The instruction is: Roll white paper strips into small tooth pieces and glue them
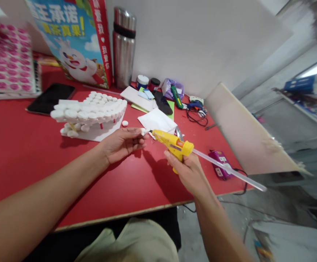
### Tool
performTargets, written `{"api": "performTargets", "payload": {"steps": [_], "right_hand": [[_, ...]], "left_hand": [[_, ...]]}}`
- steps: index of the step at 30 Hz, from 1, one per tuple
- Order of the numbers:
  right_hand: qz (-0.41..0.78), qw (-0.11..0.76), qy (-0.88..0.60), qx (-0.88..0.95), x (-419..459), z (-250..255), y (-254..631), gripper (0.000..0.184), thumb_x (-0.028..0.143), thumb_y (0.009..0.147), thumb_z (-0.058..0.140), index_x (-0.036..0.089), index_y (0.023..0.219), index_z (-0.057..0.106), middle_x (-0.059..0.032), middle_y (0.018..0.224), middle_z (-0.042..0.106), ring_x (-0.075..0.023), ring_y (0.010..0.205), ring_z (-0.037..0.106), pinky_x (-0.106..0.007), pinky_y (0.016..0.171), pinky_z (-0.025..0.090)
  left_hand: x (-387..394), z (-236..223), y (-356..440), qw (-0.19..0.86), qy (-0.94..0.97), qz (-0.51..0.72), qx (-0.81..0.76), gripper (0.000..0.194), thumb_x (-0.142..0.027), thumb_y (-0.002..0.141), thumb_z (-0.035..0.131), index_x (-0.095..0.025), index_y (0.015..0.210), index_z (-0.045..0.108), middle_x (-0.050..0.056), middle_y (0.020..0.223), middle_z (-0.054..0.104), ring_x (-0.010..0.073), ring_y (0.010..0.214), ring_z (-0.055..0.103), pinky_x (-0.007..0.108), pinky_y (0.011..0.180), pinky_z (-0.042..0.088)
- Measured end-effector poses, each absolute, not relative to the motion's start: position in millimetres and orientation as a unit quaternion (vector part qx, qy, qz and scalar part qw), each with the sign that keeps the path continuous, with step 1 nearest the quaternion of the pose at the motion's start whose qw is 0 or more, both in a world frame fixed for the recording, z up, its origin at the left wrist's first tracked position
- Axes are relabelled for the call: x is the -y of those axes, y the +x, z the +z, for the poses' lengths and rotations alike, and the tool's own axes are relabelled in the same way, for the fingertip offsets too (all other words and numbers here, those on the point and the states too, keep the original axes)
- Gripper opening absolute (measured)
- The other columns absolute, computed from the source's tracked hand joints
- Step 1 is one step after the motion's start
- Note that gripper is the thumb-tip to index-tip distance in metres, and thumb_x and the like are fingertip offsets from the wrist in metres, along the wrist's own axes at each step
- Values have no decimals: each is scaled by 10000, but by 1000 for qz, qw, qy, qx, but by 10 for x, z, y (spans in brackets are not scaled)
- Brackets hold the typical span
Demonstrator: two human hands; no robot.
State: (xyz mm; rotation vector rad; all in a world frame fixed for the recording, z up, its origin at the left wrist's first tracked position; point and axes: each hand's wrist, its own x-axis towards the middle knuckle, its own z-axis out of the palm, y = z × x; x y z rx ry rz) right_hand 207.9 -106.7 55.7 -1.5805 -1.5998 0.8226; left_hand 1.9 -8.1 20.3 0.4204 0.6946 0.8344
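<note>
My right hand (187, 169) grips a yellow hot glue gun (172, 142) by its handle. A long translucent glue stick (237, 174) sticks out of the back of the gun. Between its fingertips, my left hand (124, 143) pinches a small white piece (144, 131), right at the gun's nozzle; whether the two touch I cannot tell. Behind my left hand stands a model built of rounded white pieces (90, 109) on a white base (106, 133), with small red posts under its upper part. One loose white piece (125, 123) lies beside the base.
On the red table (98, 196) are a black phone (51, 98), a steel flask (124, 47), a printed bag (76, 43), folded white paper (158, 120), a green cutter (176, 97) and a purple box (220, 164). A pale board (245, 134) stands along the right edge.
</note>
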Motion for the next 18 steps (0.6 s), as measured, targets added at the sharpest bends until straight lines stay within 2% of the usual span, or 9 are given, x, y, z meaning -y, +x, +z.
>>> {"api": "performTargets", "payload": {"steps": [11,18], "right_hand": [[314,357,-614,630,1078,576,2076,368,470,975,640,210,717,605,6,669,575,-152,615,485,-302,670,462],[315,369,-626,611,1085,569,2074,367,490,949,671,206,718,648,-7,640,580,-180,646,529,-311,666,464]], "left_hand": [[90,210,28,837,195,389,-331,281,12,942,569,-61,735,744,132,792,752,124,593,669,253,631,660],[91,227,21,836,191,392,-332,285,10,943,566,-57,734,748,137,782,749,129,590,665,264,623,658]]}}
